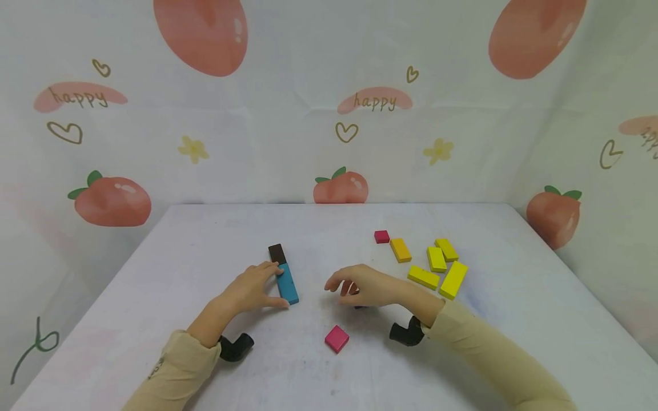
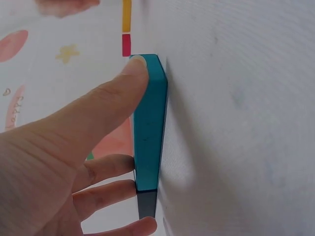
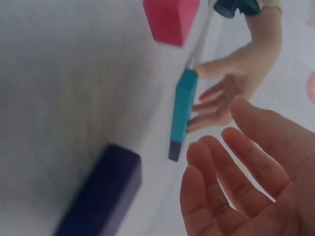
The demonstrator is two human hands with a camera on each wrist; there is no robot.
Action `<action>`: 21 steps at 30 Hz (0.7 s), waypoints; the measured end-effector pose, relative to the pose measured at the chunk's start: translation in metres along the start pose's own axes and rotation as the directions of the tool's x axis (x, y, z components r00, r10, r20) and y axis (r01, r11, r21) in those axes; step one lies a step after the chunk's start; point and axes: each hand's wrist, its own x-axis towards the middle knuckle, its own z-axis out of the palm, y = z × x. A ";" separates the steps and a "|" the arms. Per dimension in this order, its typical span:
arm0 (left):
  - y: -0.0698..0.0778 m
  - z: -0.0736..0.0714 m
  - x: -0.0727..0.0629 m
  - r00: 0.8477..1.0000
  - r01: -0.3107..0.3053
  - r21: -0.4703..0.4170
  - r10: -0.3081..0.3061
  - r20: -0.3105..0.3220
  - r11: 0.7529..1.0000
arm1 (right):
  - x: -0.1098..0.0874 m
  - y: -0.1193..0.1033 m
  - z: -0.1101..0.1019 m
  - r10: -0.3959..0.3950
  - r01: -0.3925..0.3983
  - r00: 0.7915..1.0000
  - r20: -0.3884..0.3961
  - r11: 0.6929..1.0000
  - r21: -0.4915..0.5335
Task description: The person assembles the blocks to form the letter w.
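Note:
A blue rectangular block (image 1: 288, 283) lies end to end with a short dark brown block (image 1: 277, 253) on the table, left of centre. My left hand (image 1: 255, 287) touches the blue block: the thumb (image 2: 135, 69) is at its near end and the other fingers reach along its left side toward the brown block. My right hand (image 1: 367, 285) hovers to the right, fingers loosely bent and holding nothing. Below it is a dark block (image 3: 106, 191), mostly hidden by the hand in the head view. A pinkish-red square block (image 1: 336, 339) lies nearer, between the forearms.
At the right of the white table (image 1: 514, 319) lie several yellow blocks (image 1: 454, 280), an orange-yellow block (image 1: 400, 250) and a small red block (image 1: 381, 236). A printed cloth (image 1: 288, 142) hangs behind. Black wrist mounts (image 1: 237, 347) stick out below both wrists.

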 end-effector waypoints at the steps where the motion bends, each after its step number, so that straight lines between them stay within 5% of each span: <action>1: 0.000 0.000 0.000 1.000 0.001 -0.003 -0.001 0.001 1.000 | -0.002 0.000 0.002 -0.005 0.005 1.000 0.009 1.000 0.005; 10: 0.000 0.000 0.002 1.000 0.011 -0.009 -0.011 0.013 1.000 | -0.010 -0.002 0.019 0.031 -0.039 0.992 0.120 0.997 0.063; 21: 0.001 -0.001 0.000 1.000 0.021 -0.007 -0.021 0.021 1.000 | -0.014 -0.005 0.028 0.009 -0.015 0.989 0.144 0.999 0.043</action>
